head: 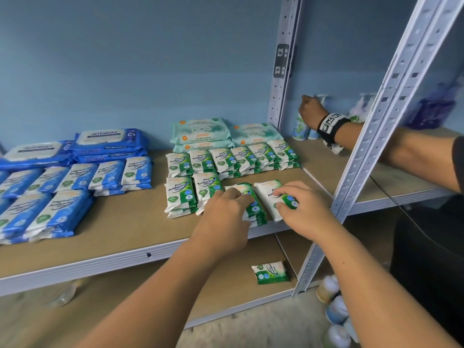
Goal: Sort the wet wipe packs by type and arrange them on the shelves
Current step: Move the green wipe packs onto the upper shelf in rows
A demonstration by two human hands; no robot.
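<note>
Bare left grip [223, 217], bare right grip [305, 209], bare forearms [155, 285]

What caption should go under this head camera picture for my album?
The left hand and right hand grip green pine wipe packs on the shelf, beside blue packs.

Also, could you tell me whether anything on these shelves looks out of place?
Yes: one green pine pack lies alone and tilted on the lower shelf, apart from the other green packs on the shelf above. The front pack that the right hand holds also lies askew.
</note>
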